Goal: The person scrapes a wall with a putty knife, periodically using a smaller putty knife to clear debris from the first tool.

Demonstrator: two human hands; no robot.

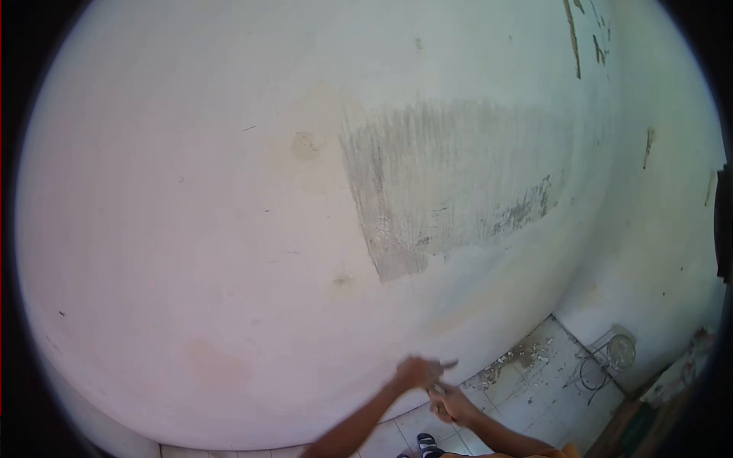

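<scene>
Both hands are close together low in the view, in front of the white wall (229,229). My left hand (418,372) is closed round a small tool (449,365), whose thin end points right. Just below and to the right, my right hand (449,404) is closed too, its fingers near the tool's lower part; what it grips is too small to make out. Above the hands the wall bears a large grey scraped patch (458,175) with darker marks along its lower right edge.
Flakes of debris (527,357) lie on the tiled floor (504,385) at the wall corner. A round fan-like object (620,353) with a wire frame stands at the right. Boxes (637,427) are at the lower right. A sandalled foot (426,441) shows below.
</scene>
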